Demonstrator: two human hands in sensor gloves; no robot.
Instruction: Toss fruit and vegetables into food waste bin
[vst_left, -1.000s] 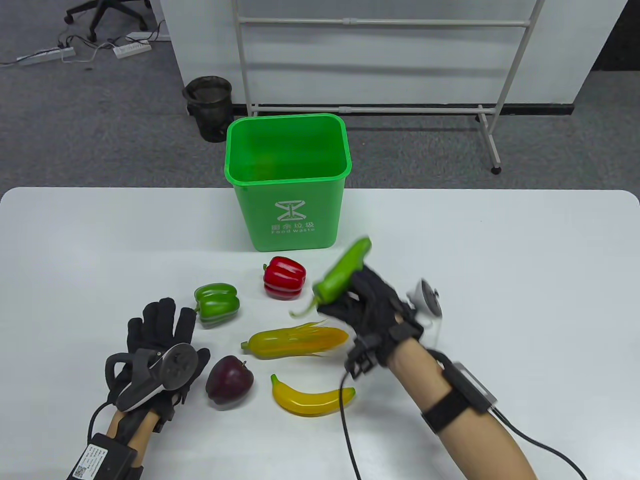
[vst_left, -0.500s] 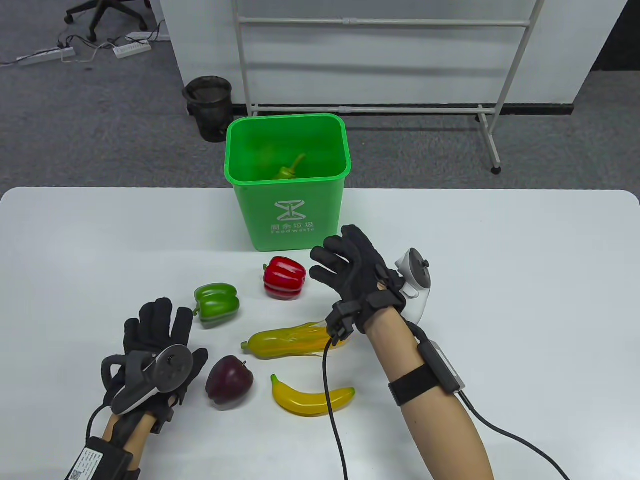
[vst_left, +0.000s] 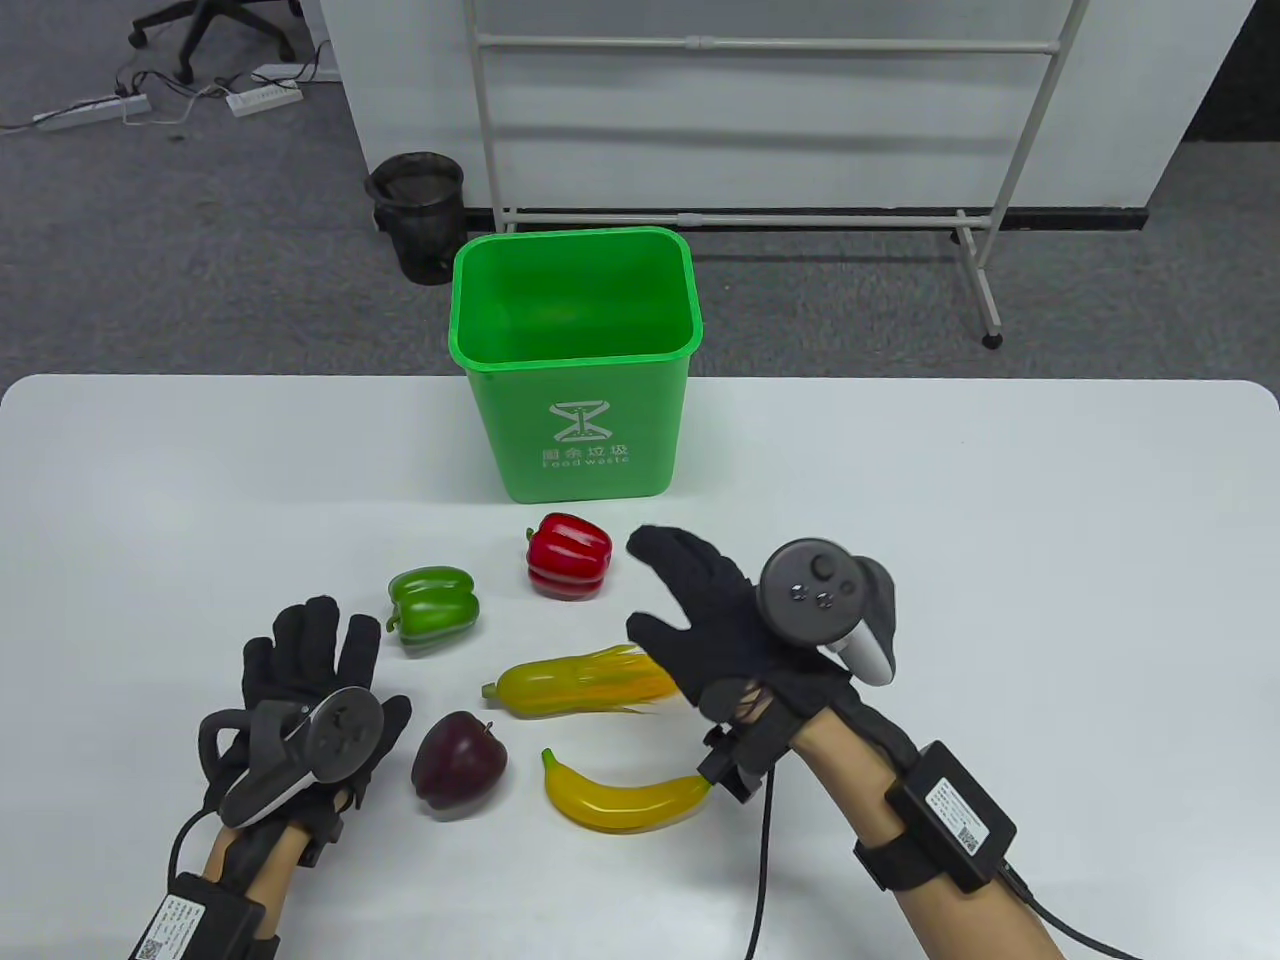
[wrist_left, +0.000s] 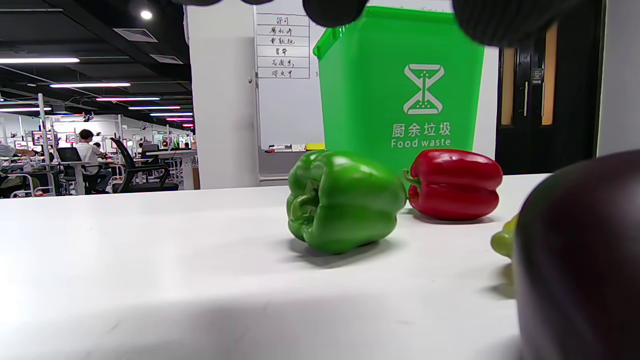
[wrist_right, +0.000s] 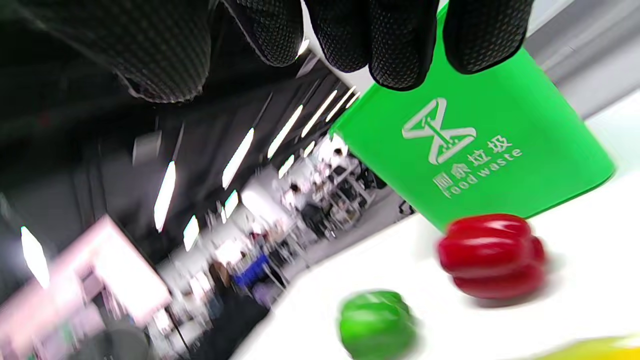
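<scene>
The green food waste bin (vst_left: 575, 360) stands at the table's far middle; it also shows in the left wrist view (wrist_left: 400, 85) and the right wrist view (wrist_right: 475, 150). In front of it lie a red bell pepper (vst_left: 568, 556), a green bell pepper (vst_left: 433, 607), a yellow corn cob (vst_left: 585, 683), a dark red apple (vst_left: 459, 765) and a banana (vst_left: 625, 795). My right hand (vst_left: 690, 610) is open and empty, fingers spread above the corn's right end. My left hand (vst_left: 315, 670) rests flat and open, left of the apple.
The white table (vst_left: 1000, 500) reaches to both sides of the bin. Beyond its far edge are a black floor bin (vst_left: 416, 215) and a white metal rack (vst_left: 760, 215) on grey carpet.
My right hand tossed the long green pepper into the bin, where it dropped out of sight. The hand then drew back and turned palm down over the corn. My left hand stayed put.
</scene>
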